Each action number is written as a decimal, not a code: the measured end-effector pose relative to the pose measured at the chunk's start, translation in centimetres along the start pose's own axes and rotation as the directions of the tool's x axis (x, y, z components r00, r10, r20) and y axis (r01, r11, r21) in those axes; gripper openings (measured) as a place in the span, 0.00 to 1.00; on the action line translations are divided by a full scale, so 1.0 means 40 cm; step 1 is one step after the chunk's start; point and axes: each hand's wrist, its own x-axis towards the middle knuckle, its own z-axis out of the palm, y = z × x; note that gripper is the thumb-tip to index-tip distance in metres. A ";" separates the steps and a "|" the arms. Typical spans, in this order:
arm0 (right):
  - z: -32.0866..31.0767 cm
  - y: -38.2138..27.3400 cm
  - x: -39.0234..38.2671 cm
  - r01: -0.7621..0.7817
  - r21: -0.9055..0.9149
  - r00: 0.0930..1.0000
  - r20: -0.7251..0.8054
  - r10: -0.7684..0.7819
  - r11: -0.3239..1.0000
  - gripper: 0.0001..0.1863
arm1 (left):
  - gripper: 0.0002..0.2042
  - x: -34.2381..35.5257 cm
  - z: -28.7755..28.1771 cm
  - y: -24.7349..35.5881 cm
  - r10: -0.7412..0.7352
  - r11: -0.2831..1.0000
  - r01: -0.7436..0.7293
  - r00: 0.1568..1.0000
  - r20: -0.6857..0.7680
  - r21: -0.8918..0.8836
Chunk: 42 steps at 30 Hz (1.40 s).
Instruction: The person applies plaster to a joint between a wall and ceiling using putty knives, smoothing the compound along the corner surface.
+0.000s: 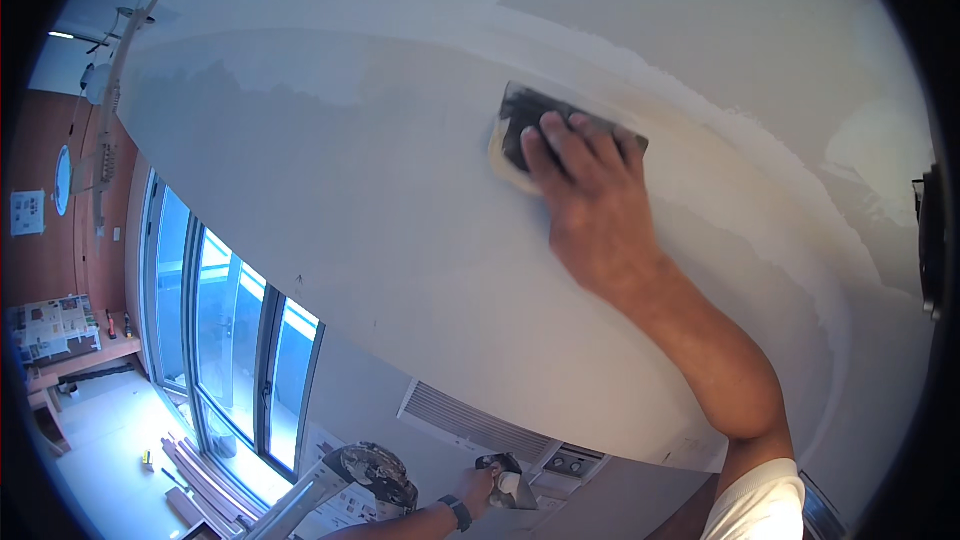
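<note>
My right hand (598, 200) presses a dark rectangular plastering trowel (522, 105) flat against the pale ceiling surface (400, 200), its fingers spread across the back. A cream rim of putty shows along the trowel's left and lower edges. Low in the view, my left hand (478, 492), with a dark watch on the wrist, is closed around a metal putty scraper (516, 488). White putty sits on that scraper's blade, and its handle is mostly hidden by the hand.
A ladder (305, 490) stands below, beside a dark, putty-smeared rounded object (375, 472). An air vent (470, 418) sits in the wall near a glass sliding door (230, 310). Wood strips (205, 480) lie on the floor. A cable (125, 70) hangs at left.
</note>
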 end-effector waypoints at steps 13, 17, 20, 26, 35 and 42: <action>-0.095 -0.002 -0.016 0.028 0.067 0.998 -0.050 -0.025 0.997 0.25 | 0.14 0.004 0.014 0.007 -0.014 1.000 0.013 0.999 -0.052 -0.018; -0.037 0.032 0.032 -0.004 -0.053 0.994 -0.106 -0.002 0.999 0.22 | 0.14 -0.012 0.019 0.021 -0.032 0.999 0.030 0.998 -0.057 -0.036; -0.053 -0.039 -0.002 0.021 0.010 0.999 -0.032 -0.021 1.000 0.26 | 0.14 -0.020 0.020 0.028 -0.031 1.000 0.031 0.996 -0.079 -0.007; -0.133 -0.139 -0.064 0.136 0.209 0.983 0.090 -0.158 0.969 0.25 | 0.14 -0.030 0.025 0.032 -0.013 1.000 0.013 0.996 -0.083 0.007; -0.037 0.027 0.037 -0.044 -0.013 0.998 -0.049 0.043 0.999 0.24 | 0.13 -0.057 0.026 0.043 0.030 0.995 -0.023 0.997 0.076 -0.095; -0.092 -0.087 -0.028 -0.017 0.086 0.994 0.105 0.008 0.996 0.25 | 0.12 -0.103 0.045 0.061 0.011 0.990 0.000 0.997 0.071 -0.142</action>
